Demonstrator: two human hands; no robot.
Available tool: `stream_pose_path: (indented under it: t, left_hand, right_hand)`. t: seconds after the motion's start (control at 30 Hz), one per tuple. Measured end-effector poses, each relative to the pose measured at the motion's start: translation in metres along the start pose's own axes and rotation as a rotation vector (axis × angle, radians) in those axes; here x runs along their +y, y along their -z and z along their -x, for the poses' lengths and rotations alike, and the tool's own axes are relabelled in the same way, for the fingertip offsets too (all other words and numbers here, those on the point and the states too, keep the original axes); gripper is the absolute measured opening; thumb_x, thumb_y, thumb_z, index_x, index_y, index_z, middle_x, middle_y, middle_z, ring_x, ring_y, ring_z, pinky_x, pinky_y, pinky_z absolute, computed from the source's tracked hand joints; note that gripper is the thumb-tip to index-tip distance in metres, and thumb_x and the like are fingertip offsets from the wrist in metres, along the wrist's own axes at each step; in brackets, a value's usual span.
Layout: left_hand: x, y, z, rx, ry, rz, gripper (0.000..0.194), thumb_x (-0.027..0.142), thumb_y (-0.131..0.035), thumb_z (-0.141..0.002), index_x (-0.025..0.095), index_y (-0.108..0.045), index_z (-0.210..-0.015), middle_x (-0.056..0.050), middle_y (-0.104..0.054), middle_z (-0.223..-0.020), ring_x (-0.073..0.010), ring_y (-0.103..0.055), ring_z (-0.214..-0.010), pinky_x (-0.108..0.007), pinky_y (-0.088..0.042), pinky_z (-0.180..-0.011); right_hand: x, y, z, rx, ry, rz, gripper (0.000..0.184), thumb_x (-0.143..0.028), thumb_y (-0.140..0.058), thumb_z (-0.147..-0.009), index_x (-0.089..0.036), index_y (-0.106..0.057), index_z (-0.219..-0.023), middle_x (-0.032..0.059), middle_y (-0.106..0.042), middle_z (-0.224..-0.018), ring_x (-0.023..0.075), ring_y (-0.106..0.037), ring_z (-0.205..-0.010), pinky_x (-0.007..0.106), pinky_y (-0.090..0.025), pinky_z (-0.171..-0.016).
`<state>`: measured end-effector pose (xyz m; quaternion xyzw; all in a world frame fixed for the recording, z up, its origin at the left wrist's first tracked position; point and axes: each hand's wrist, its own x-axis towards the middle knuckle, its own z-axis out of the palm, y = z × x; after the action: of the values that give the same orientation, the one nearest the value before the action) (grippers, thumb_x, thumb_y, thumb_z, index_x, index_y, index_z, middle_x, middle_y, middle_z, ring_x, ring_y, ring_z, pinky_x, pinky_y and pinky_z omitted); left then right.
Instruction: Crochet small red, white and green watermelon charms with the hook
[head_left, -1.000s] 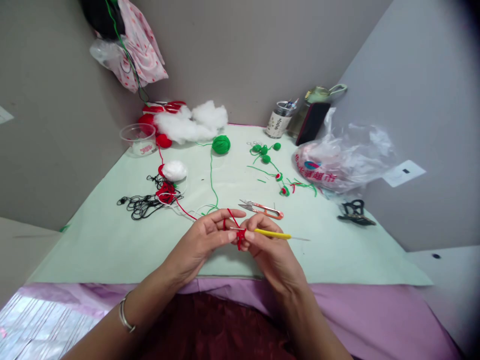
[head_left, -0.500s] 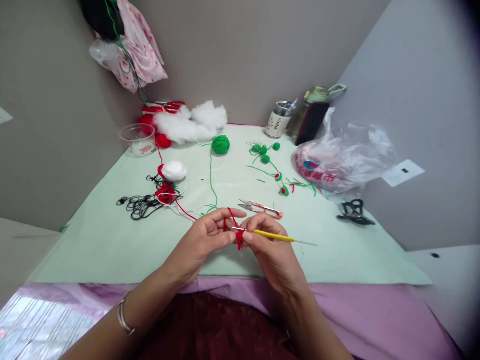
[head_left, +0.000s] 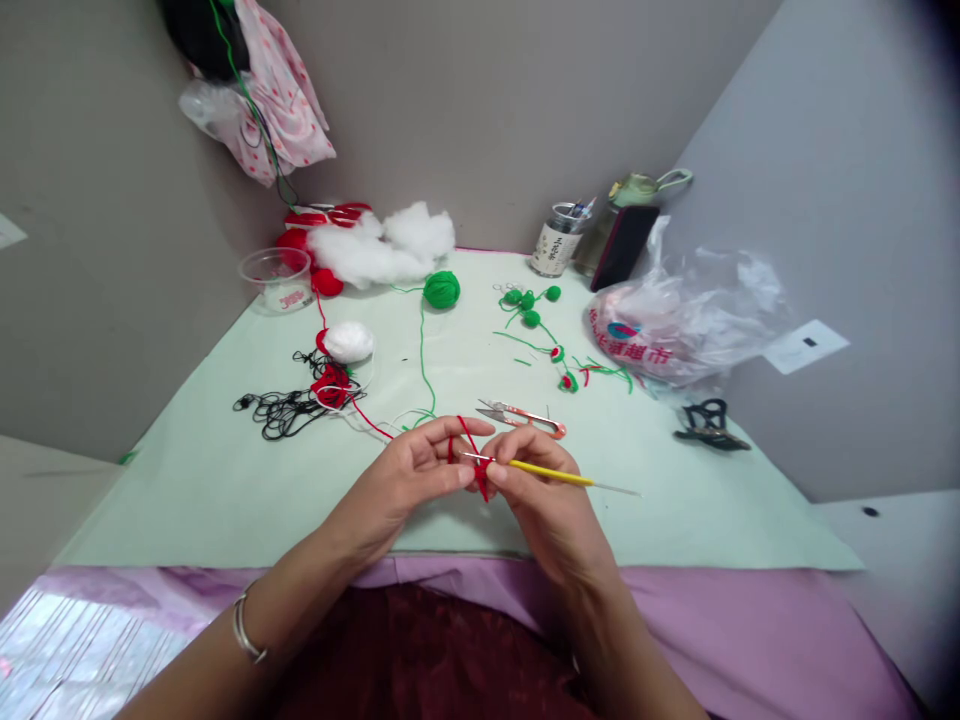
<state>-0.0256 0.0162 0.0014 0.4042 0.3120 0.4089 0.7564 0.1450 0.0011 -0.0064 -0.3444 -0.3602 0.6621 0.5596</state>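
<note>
Centrally, just below the middle of the frame, a small red crochet piece [head_left: 482, 478] sits between both hands, above the pale green table covering [head_left: 450, 525]. The left hand [head_left: 405, 472] pinches its left edge between thumb and fingers, with red yarn [head_left: 466, 433] running over the raised index finger. The right hand [head_left: 546, 492] grasps a yellow-handled crochet hook [head_left: 551, 472], its metal tip pointing left at the top of the piece, while the right thumb presses the piece's right edge. Whether the yarn is caught in the hook is too small to tell.

Just above the right hand lie orange-handled thread snips [head_left: 523, 418]. A green yarn ball [head_left: 442, 290] rests in the upper middle, and small green crocheted balls [head_left: 531, 318] are strung out to its right. Left of centre, a white yarn ball [head_left: 349, 342] lies just above a tangle of black cord [head_left: 277, 412]. White stuffing [head_left: 375, 255] is heaped at upper left, beside a clear plastic tub [head_left: 276, 280]. At right is a black claw clip [head_left: 710, 426], below a printed plastic bag [head_left: 675, 325].
</note>
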Motion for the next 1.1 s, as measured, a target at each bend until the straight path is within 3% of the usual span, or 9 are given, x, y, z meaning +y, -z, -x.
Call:
stream_pose_path:
  t: [0.13, 0.33, 0.53, 0.67, 0.77, 1.0, 1.1]
  left_hand:
    - [0.001, 0.004, -0.001, -0.042, 0.033, 0.050, 0.039, 0.030, -0.086, -0.081, 0.019, -0.078, -0.118, -0.001, -0.071, -0.084, -0.0164, -0.066, -0.082, -0.030, -0.048, -0.083]
    - [0.000, 0.000, -0.001, -0.006, -0.003, 0.011, 0.037, 0.032, -0.086, -0.084, 0.021, -0.077, -0.118, 0.000, -0.072, -0.087, -0.0157, -0.066, -0.085, -0.029, -0.047, -0.084]
    - [0.000, 0.005, 0.000, -0.006, 0.033, 0.062, 0.039, 0.030, -0.087, -0.079, 0.019, -0.079, -0.116, 0.002, -0.065, -0.082, -0.0147, -0.065, -0.081, -0.029, -0.049, -0.084]
    - [0.001, 0.001, 0.001, 0.000, 0.007, 0.023, 0.035, 0.036, -0.081, -0.089, 0.021, -0.077, -0.119, 0.001, -0.066, -0.086, -0.0166, -0.067, -0.088, -0.031, -0.049, -0.089]
    - [0.000, -0.001, 0.000, -0.027, -0.021, -0.016, 0.033, 0.032, -0.083, -0.088, 0.023, -0.076, -0.120, 0.001, -0.067, -0.084, -0.0145, -0.066, -0.085, -0.029, -0.049, -0.086]
    - [-0.002, 0.012, -0.001, -0.124, -0.010, 0.064, 0.043, 0.029, -0.087, -0.081, 0.019, -0.077, -0.122, 0.002, -0.060, -0.081, -0.0169, -0.068, -0.084, -0.032, -0.052, -0.087]
    - [-0.002, 0.011, 0.000, -0.082, -0.010, 0.072, 0.038, 0.030, -0.083, -0.085, 0.020, -0.077, -0.121, 0.000, -0.064, -0.085, -0.0165, -0.068, -0.084, -0.032, -0.052, -0.087]
  right_hand:
    - [0.000, 0.000, -0.002, -0.037, -0.063, -0.070, 0.025, -0.028, -0.095, -0.072, -0.022, -0.071, -0.073, -0.0030, -0.070, -0.069, 0.0119, -0.063, -0.063, 0.025, -0.050, -0.065]
    - [0.000, 0.000, -0.001, 0.014, 0.008, -0.002, 0.025, -0.028, -0.095, -0.072, -0.022, -0.071, -0.071, -0.0034, -0.070, -0.069, 0.0114, -0.063, -0.065, 0.024, -0.050, -0.065]
    - [0.002, 0.002, -0.001, -0.003, -0.024, -0.021, 0.026, -0.029, -0.095, -0.072, -0.022, -0.070, -0.073, -0.0036, -0.069, -0.069, 0.0114, -0.063, -0.063, 0.024, -0.050, -0.064]
    - [0.004, 0.003, -0.001, 0.026, 0.014, 0.029, 0.025, -0.028, -0.094, -0.073, -0.021, -0.071, -0.072, -0.0035, -0.070, -0.070, 0.0107, -0.062, -0.065, 0.023, -0.049, -0.066]
    - [0.004, 0.003, 0.001, 0.021, 0.042, 0.046, 0.022, -0.026, -0.093, -0.075, -0.021, -0.071, -0.073, -0.0033, -0.070, -0.070, 0.0106, -0.062, -0.066, 0.023, -0.049, -0.066]
    - [0.003, 0.003, 0.000, -0.074, -0.076, -0.098, 0.025, -0.027, -0.094, -0.075, -0.021, -0.070, -0.075, -0.0036, -0.070, -0.071, 0.0115, -0.067, -0.065, 0.024, -0.050, -0.066]
    - [0.004, 0.003, -0.001, -0.061, -0.072, -0.105, 0.025, -0.026, -0.094, -0.075, -0.021, -0.069, -0.074, -0.0035, -0.071, -0.071, 0.0109, -0.066, -0.064, 0.023, -0.051, -0.065]
